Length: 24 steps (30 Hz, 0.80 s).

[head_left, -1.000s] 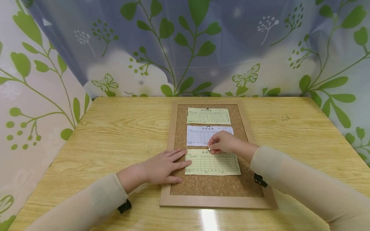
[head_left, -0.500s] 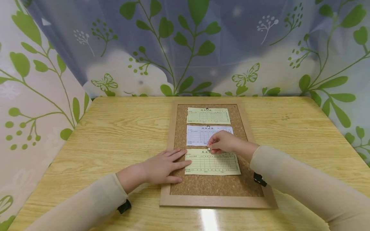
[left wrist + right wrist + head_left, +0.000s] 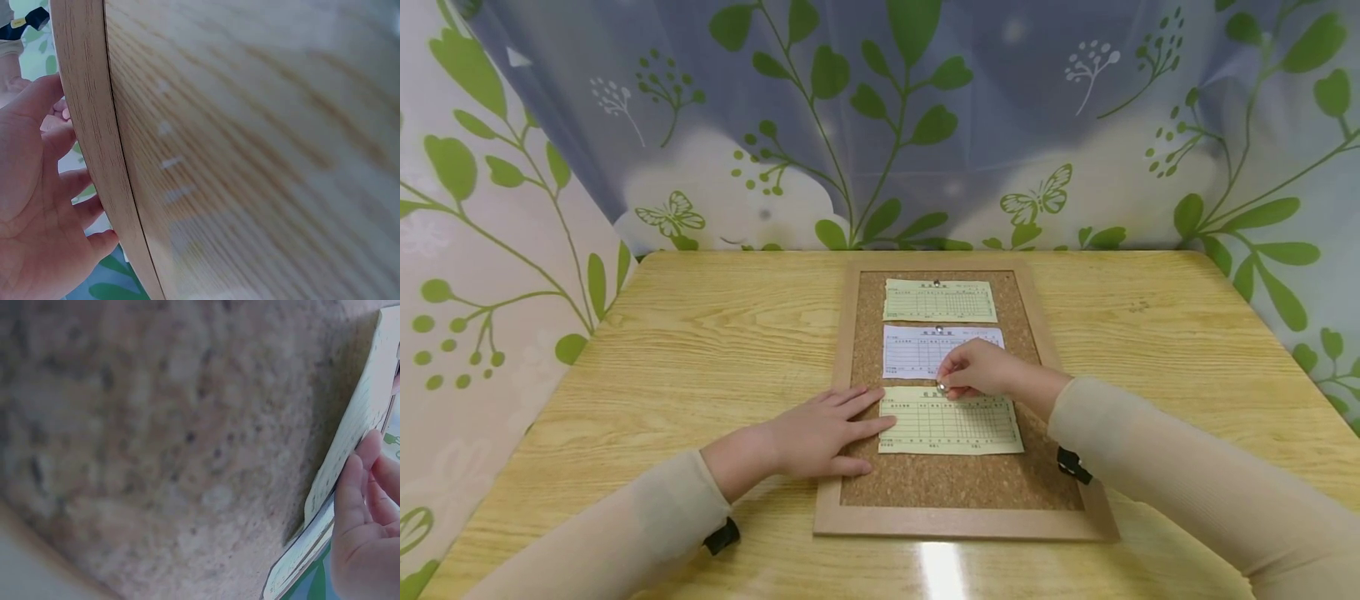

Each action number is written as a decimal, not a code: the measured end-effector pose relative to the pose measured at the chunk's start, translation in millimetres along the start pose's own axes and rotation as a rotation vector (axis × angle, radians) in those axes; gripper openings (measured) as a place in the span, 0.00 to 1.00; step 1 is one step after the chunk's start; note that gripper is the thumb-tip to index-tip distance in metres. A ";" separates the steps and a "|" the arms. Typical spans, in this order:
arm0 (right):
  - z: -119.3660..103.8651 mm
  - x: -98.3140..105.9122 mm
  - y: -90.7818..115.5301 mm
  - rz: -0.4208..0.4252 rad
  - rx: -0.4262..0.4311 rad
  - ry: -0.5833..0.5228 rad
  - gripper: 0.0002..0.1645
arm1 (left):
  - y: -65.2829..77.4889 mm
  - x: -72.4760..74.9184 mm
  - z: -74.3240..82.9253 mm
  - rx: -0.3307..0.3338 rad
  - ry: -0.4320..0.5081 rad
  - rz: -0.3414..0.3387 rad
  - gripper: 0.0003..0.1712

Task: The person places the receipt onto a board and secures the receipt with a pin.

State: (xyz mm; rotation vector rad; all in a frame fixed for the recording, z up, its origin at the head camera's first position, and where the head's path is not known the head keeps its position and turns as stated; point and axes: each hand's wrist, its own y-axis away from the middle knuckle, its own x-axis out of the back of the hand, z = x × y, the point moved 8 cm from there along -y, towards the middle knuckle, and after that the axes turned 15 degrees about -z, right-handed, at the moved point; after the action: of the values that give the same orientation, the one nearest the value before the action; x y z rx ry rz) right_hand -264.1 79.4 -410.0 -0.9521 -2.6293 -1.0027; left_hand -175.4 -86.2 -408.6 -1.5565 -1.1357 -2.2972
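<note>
A wood-framed cork board (image 3: pixel 955 490) lies on the table with three printed paper slips in a column. My right hand (image 3: pixel 979 369) pinches a small silver push pin (image 3: pixel 942 387) at the top edge of the nearest yellow slip (image 3: pixel 917 429). Thumb and forefinger meet close over the paper in the right wrist view, where the slip's edge (image 3: pixel 344 444) stands slightly off the cork. My left hand (image 3: pixel 820 435) rests spread over the board's left frame, two fingertips on the slip's left edge. Its palm (image 3: pixel 37 206) faces the wood frame (image 3: pixel 94 112) in the left wrist view.
Above the nearest slip are a white slip (image 3: pixel 904 354) and another yellow slip (image 3: pixel 917 304), each with a silver pin at its top edge. The wooden table (image 3: pixel 715 333) extends on both sides of the board. A leaf-patterned curtain (image 3: pixel 910 183) hangs behind it.
</note>
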 end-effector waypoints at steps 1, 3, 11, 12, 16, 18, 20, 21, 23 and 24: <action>-0.2 -0.1 0.0 0.000 0.001 0.004 0.07 | 0.2 0.2 0.1 -0.002 0.000 0.003 0.36; -1.4 -0.4 0.1 0.002 0.006 0.018 0.07 | 0.4 0.0 0.1 -0.003 0.000 0.003 0.36; -4.3 -1.1 0.3 0.017 0.015 0.060 0.06 | -0.1 0.0 -0.1 -0.010 -0.009 0.011 0.36; -4.3 -1.1 0.4 0.018 0.013 0.063 0.06 | -0.4 -0.1 -0.1 -0.011 -0.010 0.012 0.36; -3.4 -1.3 0.0 0.022 -0.002 0.072 0.06 | -0.8 -0.2 0.2 -0.012 -0.009 0.016 0.36; -2.5 -1.2 0.1 0.023 -0.013 0.078 0.06 | -0.8 -0.2 0.5 -0.013 -0.008 0.017 0.36; -1.9 -1.2 0.1 0.027 -0.023 0.077 0.06 | -1.0 -0.2 0.4 -0.012 -0.008 0.019 0.36; -1.9 -1.2 0.1 0.027 -0.024 0.080 0.06 | -1.0 -0.3 0.2 -0.011 -0.007 0.019 0.36; -1.9 -1.2 0.1 0.028 -0.026 0.088 0.07 | -1.3 -1.0 -0.3 -0.007 -0.007 0.012 0.36; -2.0 -1.3 0.1 0.029 -0.027 0.092 0.07 | -1.5 -1.3 -0.5 -0.005 -0.006 0.010 0.36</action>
State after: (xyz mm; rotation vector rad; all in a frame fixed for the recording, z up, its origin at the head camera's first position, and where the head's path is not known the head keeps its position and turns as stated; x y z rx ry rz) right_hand -263.2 77.5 -408.9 -0.9241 -2.5266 -1.0517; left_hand -176.0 -85.9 -410.5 -1.5680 -1.1215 -2.2929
